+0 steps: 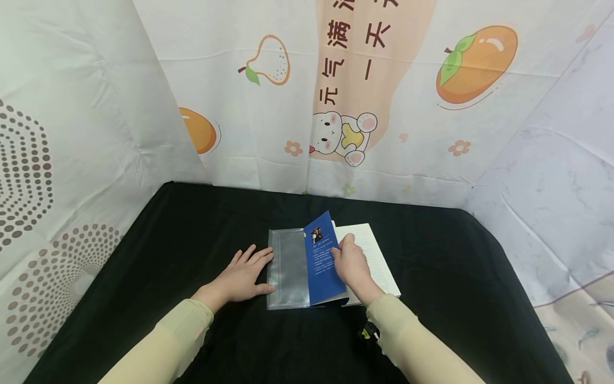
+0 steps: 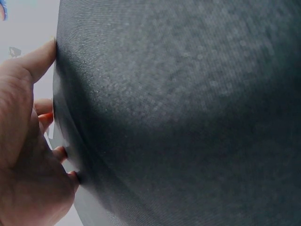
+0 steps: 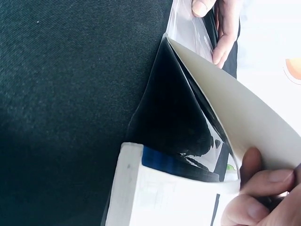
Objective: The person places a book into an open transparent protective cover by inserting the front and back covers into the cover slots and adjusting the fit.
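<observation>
A book with white pages [image 1: 381, 269] lies on the black-covered table, its blue cover flap [image 1: 320, 282] lifted at an angle. To its left a clear plastic book cover [image 1: 288, 272] spreads flat. My right hand [image 1: 354, 262] pinches the blue flap near its right edge. In the right wrist view, the flap's pale inner side [image 3: 235, 103] rises from the plastic toward those fingers, above the thick page block [image 3: 124, 183]. Fingers spread, my left hand [image 1: 239, 278] rests at the plastic's left edge, fingertips and thumb touching it.
Black cloth [image 1: 225, 213] covers the table. White printed curtains [image 1: 268, 117] hang close behind it and on both sides. A small dark item with a yellow-green mark [image 1: 368, 332] shows beside my right sleeve [image 1: 408, 330].
</observation>
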`<move>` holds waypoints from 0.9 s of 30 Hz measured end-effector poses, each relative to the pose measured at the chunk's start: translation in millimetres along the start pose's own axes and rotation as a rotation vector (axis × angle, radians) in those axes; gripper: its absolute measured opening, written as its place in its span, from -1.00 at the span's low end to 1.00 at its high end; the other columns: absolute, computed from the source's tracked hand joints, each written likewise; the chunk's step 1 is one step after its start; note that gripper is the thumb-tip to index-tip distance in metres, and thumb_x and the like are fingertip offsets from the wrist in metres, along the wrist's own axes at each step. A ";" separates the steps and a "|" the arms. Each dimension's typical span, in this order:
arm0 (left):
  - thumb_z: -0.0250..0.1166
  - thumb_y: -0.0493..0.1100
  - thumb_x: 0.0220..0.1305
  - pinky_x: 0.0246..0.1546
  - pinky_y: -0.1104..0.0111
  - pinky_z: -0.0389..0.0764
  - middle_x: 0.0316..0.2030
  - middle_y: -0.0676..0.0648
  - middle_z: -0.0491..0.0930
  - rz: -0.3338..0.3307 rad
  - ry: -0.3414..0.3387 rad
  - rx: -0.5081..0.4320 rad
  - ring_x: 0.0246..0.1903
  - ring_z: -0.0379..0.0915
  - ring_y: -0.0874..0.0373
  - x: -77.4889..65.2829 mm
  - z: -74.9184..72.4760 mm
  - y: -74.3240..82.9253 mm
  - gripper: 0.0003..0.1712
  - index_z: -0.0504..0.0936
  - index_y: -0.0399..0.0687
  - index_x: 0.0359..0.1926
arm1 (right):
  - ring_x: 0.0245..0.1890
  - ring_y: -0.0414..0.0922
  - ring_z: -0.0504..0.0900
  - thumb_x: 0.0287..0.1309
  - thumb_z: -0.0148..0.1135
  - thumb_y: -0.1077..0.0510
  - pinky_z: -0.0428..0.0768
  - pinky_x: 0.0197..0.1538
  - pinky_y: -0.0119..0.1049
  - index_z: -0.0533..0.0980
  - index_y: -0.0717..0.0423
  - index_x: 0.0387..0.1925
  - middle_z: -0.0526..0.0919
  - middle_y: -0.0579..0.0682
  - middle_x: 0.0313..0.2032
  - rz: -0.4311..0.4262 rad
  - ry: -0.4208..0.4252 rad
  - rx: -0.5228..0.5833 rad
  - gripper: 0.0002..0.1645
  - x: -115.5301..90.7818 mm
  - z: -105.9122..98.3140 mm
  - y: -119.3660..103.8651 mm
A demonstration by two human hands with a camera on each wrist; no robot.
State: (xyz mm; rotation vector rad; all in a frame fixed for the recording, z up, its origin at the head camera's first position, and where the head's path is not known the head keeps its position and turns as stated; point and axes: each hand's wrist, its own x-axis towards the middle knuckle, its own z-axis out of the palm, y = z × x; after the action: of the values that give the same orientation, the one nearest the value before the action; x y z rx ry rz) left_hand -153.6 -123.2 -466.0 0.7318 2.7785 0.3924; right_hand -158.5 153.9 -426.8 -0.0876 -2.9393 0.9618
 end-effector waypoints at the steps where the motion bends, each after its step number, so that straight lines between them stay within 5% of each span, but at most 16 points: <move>1: 0.17 0.36 0.24 0.36 -0.19 -0.14 0.48 0.01 -0.02 -0.001 0.000 0.000 0.44 -0.32 -0.16 0.1 0.2 -0.1 -0.07 0.12 0.02 0.46 | -0.52 0.03 0.51 0.34 0.10 0.20 0.48 -0.45 -0.06 0.27 0.18 -0.29 0.53 0.20 -0.51 0.001 0.001 0.001 -0.81 -0.1 0.1 0.0; 27: 0.18 0.37 0.21 0.35 -0.20 -0.13 0.47 -0.01 0.01 -0.003 0.005 0.010 0.44 -0.30 -0.17 2.6 2.0 -1.8 -0.07 0.16 0.02 0.44 | -0.52 0.03 0.53 0.35 0.09 0.17 0.51 -0.46 -0.04 0.28 0.18 -0.27 0.56 0.19 -0.47 0.042 -0.013 -0.036 -0.81 3.7 1.7 1.0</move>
State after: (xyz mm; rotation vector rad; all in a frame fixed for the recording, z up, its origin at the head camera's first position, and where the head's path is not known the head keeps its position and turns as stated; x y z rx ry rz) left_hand -156.0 -123.0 -468.8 0.7303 2.7872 0.3812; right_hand -162.3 154.0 -428.6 -0.1459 -2.9786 0.9181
